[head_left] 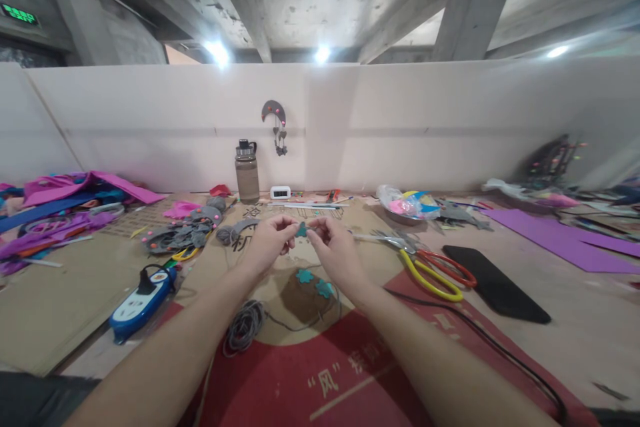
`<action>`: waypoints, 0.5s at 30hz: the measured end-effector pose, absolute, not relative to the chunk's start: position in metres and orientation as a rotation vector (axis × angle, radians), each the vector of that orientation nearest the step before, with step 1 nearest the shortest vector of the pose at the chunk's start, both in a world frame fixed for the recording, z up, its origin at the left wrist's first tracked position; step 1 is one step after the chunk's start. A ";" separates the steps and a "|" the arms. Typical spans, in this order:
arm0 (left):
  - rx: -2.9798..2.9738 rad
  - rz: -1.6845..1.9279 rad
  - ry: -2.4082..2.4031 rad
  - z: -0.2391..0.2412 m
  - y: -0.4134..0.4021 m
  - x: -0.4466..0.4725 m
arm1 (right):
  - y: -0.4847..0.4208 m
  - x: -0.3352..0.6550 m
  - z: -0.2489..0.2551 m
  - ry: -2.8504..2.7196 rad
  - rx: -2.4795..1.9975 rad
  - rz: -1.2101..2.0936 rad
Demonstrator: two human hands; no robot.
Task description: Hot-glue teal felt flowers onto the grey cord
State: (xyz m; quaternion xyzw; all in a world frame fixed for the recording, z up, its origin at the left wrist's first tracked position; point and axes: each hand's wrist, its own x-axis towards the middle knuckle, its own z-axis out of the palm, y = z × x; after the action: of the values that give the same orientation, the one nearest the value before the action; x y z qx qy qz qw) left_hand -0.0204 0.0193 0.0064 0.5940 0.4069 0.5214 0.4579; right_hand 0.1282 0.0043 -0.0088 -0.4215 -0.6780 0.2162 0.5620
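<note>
My left hand and my right hand are raised close together over the middle of the table. Between their pinched fingertips is a small teal cutout piece, its outline partly covered by the fingers. Just below them lies a brown piece bearing two teal flower-like cutouts. A loose bundle of grey cord rests to the left, and a strand runs from it past the brown piece toward my right wrist.
Scissors with red and yellow handles lie right of my hands, beside a black phone-like slab. A blue-and-white power strip sits left. Farther back stand a bottle and a small digital clock. Purple sheets lie right.
</note>
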 end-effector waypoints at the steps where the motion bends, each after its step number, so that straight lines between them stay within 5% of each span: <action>1: 1.458 1.285 1.003 0.006 0.020 -0.021 | 0.005 0.128 -0.009 -1.597 -0.991 0.508; 15: 1.197 1.408 0.940 0.006 0.031 -0.029 | 0.014 0.130 -0.012 -1.785 -1.024 0.562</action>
State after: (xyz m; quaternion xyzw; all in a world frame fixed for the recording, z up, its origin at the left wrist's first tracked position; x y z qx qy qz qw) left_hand -0.0289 0.0313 0.0060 0.4970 0.3900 0.5847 0.5090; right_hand 0.1300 0.0137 -0.0125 -0.4203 -0.7325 0.2309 0.4832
